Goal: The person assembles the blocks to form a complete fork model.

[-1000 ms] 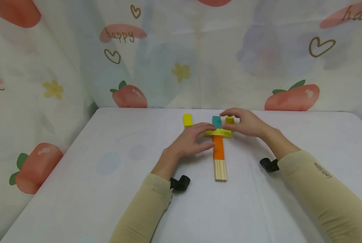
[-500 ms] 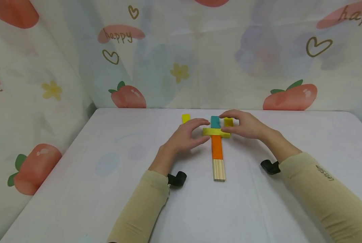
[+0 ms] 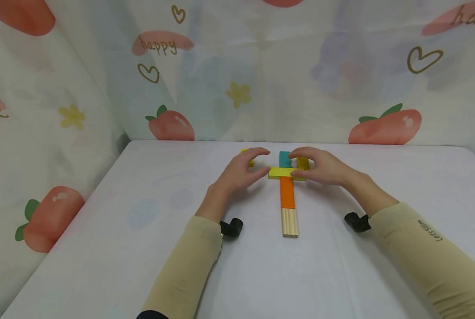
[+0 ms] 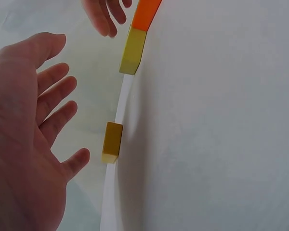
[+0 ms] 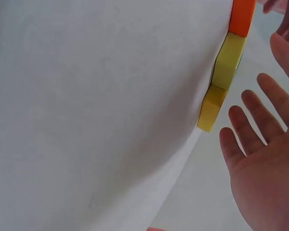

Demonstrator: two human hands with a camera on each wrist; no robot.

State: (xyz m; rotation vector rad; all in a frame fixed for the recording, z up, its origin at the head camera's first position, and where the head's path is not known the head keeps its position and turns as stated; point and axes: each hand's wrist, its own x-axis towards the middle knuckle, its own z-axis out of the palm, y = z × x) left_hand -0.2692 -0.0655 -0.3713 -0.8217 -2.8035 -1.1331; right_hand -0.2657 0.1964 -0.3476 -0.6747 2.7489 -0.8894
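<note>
A row of wooden blocks lies on the white table: a natural-wood block (image 3: 290, 223) nearest, an orange block (image 3: 287, 192), a crosswise yellow-green block (image 3: 279, 173) and a teal block (image 3: 285, 159). My left hand (image 3: 237, 170) is left of the crosswise block, fingers spread and holding nothing; a yellow block (image 4: 113, 140) lies past it, mostly hidden in the head view. On the other side, my right hand (image 3: 327, 167) has relaxed fingers and an empty palm. Its thumb overlaps the crosswise block's right end; a second yellow block (image 5: 212, 108) sits by that end.
The white cloth-covered table (image 3: 142, 266) runs back to a patterned fabric backdrop (image 3: 277, 88), with another fabric side (image 3: 34, 146) on the left. Black wrist-worn pieces (image 3: 231, 228) stick out under both sleeves.
My left hand has drawn back left from over the row, uncovering the crosswise block's left end and covering most of the left yellow block. The right hand has barely moved.
</note>
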